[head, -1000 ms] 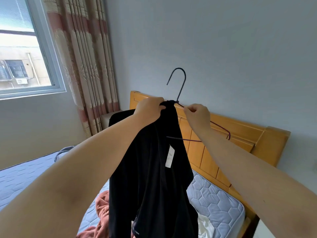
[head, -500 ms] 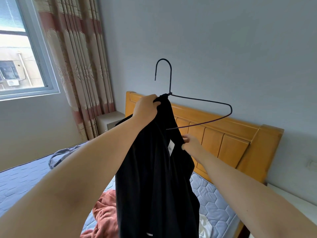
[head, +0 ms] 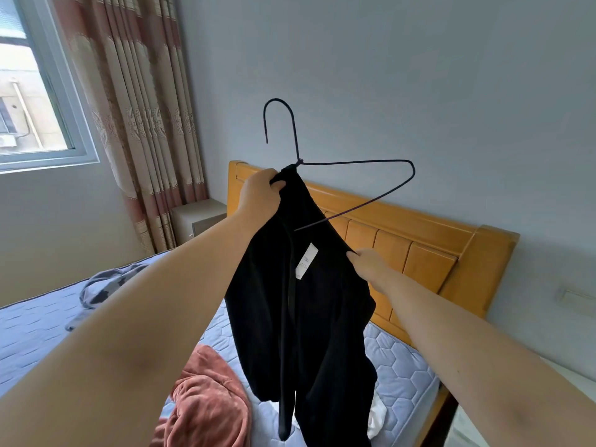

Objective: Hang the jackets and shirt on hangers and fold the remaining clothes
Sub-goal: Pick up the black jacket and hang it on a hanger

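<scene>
In the middle of the frame the left hand [head: 263, 191] is closed around the top of the black jacket [head: 306, 317], just under the neck of the wire hanger [head: 354, 162]. It seems to hold cloth and wire together there. The right hand [head: 367, 264], lower and to the right, is apart from the left one. Its fingers meet the jacket's right edge and seem to pinch it (the fingertips are partly hidden by the cloth).

The jacket hangs in the air above the mattress [head: 403, 375], with only its left side on the hanger. The hanger's right arm sticks out bare in front of the headboard [head: 419, 233].

I judge the main risk is at this bare arm. If the right shoulder is pulled over it too hard, the thin wire may turn in the left hand and the side already on may slide off. A loose left grip would drop everything on the rust-coloured garment [head: 206, 411] at the bottom of the frame. The jacket could also end up crooked, with the collar off-centre.
</scene>
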Tool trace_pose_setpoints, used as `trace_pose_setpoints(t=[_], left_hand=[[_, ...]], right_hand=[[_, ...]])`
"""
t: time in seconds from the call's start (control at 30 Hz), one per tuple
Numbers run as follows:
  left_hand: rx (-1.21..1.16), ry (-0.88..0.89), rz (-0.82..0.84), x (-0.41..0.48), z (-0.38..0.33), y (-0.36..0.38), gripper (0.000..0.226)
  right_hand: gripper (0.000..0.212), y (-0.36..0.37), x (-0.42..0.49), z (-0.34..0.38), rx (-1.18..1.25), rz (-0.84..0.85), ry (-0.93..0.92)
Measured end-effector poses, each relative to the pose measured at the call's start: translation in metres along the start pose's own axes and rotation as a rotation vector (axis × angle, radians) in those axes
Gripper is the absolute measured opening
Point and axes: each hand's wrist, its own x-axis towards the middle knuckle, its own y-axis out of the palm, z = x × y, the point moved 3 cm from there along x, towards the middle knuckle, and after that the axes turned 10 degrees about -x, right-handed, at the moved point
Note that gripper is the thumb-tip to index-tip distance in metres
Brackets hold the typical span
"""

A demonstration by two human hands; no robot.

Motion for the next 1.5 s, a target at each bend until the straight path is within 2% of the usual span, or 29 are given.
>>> trace_pose_setpoints(t=[0.13,0.23,0.33,0.37,0.4,0.47,0.53,0.6,0.67,0.7,0.8,0.87,1.0,1.07,1.2,1.37,1.43,1.5], left_hand=[[-0.002,-0.028,-0.024,-0.001,0.006,0.002,0.02],[-0.023,-0.082,-0.075,-0.001,0.013,0.002,0.018],[-0.074,-0.164,-0.126,-0.003,0.022,0.002,0.015],[-0.08,-0.178,-0.132,-0.005,0.024,0.003,0.016],[-0.08,-0.179,-0.133,-0.005,0.025,0.004,0.017],[-0.061,-0.161,-0.113,-0.006,0.027,0.006,0.016],[-0.022,-0.142,-0.079,-0.007,0.028,0.008,0.017],[-0.033,-0.147,-0.079,-0.008,0.029,0.008,0.016],[-0.083,-0.168,-0.118,-0.009,0.03,0.006,0.015],[-0.112,-0.179,-0.143,-0.01,0.03,0.004,0.014],[-0.154,-0.206,-0.18,-0.011,0.03,0.003,0.013],[-0.132,-0.2,-0.166,-0.014,0.029,0.005,0.013],[-0.125,-0.198,-0.163,-0.017,0.036,-0.001,0.019],[-0.095,-0.185,-0.097,-0.018,0.042,-0.007,0.02],[0.029,-0.162,0.148,-0.025,0.056,-0.012,0.018],[0.134,-0.179,0.394,-0.042,0.077,-0.003,0.02],[0.212,-0.177,0.449,-0.048,0.078,0.005,0.024],[0.27,-0.149,0.488,-0.056,0.073,0.015,0.022]], right_hand=[[0.04,-0.011,0.0,0.01,0.106,-0.016,0.004],[0.046,-0.015,-0.005,0.011,0.106,0.096,-0.044],[0.047,-0.016,-0.011,-0.002,-0.154,0.291,-0.075],[0.044,-0.014,-0.011,-0.007,-0.276,0.304,-0.09],[0.038,-0.014,-0.011,-0.009,-0.373,0.246,-0.104],[0.021,-0.019,-0.01,-0.004,-0.403,-0.079,-0.141],[0.014,-0.03,-0.009,-0.001,-0.209,-0.41,-0.148],[0.016,-0.04,-0.007,0.0,-0.028,-0.486,-0.132],[0.026,-0.045,-0.005,-0.003,-0.013,-0.398,-0.09],[0.027,-0.044,-0.004,-0.007,-0.091,-0.321,-0.067],[0.02,-0.027,0.001,-0.026,-0.524,-0.087,-0.001],[0.026,-0.019,0.004,-0.046,-0.647,-0.032,0.051],[0.04,-0.027,0.005,-0.083,-0.617,-0.038,0.195],[0.045,-0.037,0.007,-0.086,-0.475,-0.077,0.237],[0.041,-0.067,0.012,-0.075,-0.118,-0.22,0.303],[0.04,-0.094,0.018,-0.052,-0.124,-0.276,0.266],[0.037,-0.094,0.016,-0.038,-0.131,-0.288,0.242],[0.042,-0.089,0.012,-0.022,-0.088,-0.287,0.208]])
